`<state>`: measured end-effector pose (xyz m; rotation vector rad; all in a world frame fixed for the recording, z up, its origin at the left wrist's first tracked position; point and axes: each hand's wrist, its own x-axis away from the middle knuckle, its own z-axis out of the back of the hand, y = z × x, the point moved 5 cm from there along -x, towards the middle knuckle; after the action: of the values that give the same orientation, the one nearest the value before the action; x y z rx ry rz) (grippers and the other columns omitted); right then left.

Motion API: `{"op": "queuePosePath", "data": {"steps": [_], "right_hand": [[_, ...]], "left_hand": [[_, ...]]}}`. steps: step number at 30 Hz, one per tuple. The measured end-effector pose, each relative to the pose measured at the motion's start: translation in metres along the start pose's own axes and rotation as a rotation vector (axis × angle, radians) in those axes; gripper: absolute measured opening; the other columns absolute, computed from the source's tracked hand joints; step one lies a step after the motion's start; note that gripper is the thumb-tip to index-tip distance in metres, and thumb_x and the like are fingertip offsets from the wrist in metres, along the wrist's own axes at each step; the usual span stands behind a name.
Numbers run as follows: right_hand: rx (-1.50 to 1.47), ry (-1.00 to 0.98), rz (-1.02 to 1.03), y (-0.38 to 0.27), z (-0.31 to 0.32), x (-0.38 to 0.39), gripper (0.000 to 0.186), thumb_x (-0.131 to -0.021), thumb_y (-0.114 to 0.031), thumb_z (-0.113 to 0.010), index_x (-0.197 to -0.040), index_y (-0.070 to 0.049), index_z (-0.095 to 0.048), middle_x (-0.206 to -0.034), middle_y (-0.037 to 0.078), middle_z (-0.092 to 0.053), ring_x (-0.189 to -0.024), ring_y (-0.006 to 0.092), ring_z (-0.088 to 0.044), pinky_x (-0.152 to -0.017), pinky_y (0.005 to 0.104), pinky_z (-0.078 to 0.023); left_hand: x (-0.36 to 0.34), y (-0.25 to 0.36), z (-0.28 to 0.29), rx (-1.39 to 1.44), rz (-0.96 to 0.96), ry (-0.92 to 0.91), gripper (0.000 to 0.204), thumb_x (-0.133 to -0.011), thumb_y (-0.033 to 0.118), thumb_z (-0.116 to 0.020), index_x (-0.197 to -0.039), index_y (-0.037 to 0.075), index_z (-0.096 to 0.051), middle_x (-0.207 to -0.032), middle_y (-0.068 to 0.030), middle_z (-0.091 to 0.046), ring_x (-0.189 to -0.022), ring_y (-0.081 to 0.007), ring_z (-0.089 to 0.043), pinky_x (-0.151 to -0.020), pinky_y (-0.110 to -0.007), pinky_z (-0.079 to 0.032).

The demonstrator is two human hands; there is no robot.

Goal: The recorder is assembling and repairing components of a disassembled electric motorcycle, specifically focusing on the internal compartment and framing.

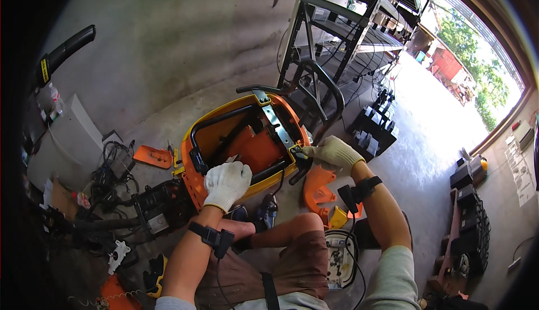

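In front of me is an orange and yellow machine housing (197,129), open at the top, with a black tubular bar round its inner edge. A shiny metal strip (277,124) spans its right end, with yellow brackets at both ends. My right hand (331,153), in a white work glove, has its fingers closed at the strip's near end; what they pinch is hidden. My left hand (228,182), also gloved, is curled above the housing's near left edge. A small dark tip shows beyond its fingers, too little to name. A bent black tube handle (332,88) rises behind the housing.
A black engine-like unit (163,209) with cables lies left of the housing. Orange cover pieces (318,189) and a pale round-ended casing (339,259) lie on the floor near my right knee. A metal shelf rack (331,24) stands behind, black boxes (373,125) beside it.
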<state>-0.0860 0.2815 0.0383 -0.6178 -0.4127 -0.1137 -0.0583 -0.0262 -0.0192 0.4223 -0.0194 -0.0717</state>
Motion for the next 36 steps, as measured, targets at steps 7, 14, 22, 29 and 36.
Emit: {"op": "queuePosePath", "data": {"steps": [7,14,22,29,36], "right_hand": [[0.043,0.061,0.005,0.008,-0.002,-0.006,0.082,-0.087,-0.078,-0.074,-0.067,0.0,-0.066,-0.06,0.009,-0.059,-0.051,0.0224,-0.059,-0.053,0.0381,-0.048],[-0.148,0.22,-0.075,0.015,-0.065,0.028,0.068,-0.106,-0.062,-0.054,-0.098,0.002,-0.077,-0.087,0.02,-0.074,-0.092,0.0344,-0.074,-0.087,0.0485,-0.054],[-1.079,0.047,-0.149,-0.032,-0.15,0.044,0.032,-0.114,-0.036,-0.046,-0.117,-0.012,-0.068,-0.085,0.002,-0.075,-0.055,0.0096,-0.059,-0.047,0.0292,-0.045],[-1.527,-0.048,-0.06,-0.08,-0.165,0.019,0.025,-0.111,-0.023,-0.051,-0.118,-0.004,-0.066,-0.097,0.009,-0.075,-0.065,0.0164,-0.064,-0.054,0.0309,-0.051],[-0.804,0.136,0.182,-0.034,-0.133,0.052,0.033,-0.106,-0.026,-0.064,-0.13,-0.003,-0.069,-0.1,0.006,-0.078,-0.08,0.0124,-0.071,-0.071,0.0291,-0.057]], "left_hand": [[0.001,0.003,0.002,-0.024,0.003,0.005,0.045,-0.101,0.041,-0.05,-0.1,0.009,-0.082,-0.102,-0.0213,-0.079,-0.098,-0.0432,-0.076,-0.091,-0.055,-0.06],[-0.001,0.002,-0.001,-0.043,0.027,-0.034,0.047,-0.102,0.04,-0.047,-0.103,0.008,-0.081,-0.105,-0.0227,-0.078,-0.1,-0.0439,-0.076,-0.092,-0.055,-0.06],[-0.002,0.002,-0.001,-0.045,0.014,-0.016,0.05,-0.1,0.039,-0.046,-0.103,0.003,-0.081,-0.103,-0.0241,-0.078,-0.099,-0.0436,-0.076,-0.093,-0.055,-0.059],[-0.001,-0.001,-0.003,-0.033,0.018,-0.044,0.03,-0.091,0.033,-0.071,-0.108,0.012,-0.082,-0.104,-0.0178,-0.08,-0.101,-0.037,-0.078,-0.088,-0.05,-0.061],[-0.003,-0.002,-0.005,-0.018,0.023,0.001,0.047,-0.1,0.039,-0.049,-0.1,0.006,-0.082,-0.101,-0.024,-0.078,-0.095,-0.0451,-0.076,-0.091,-0.056,-0.06]]}}
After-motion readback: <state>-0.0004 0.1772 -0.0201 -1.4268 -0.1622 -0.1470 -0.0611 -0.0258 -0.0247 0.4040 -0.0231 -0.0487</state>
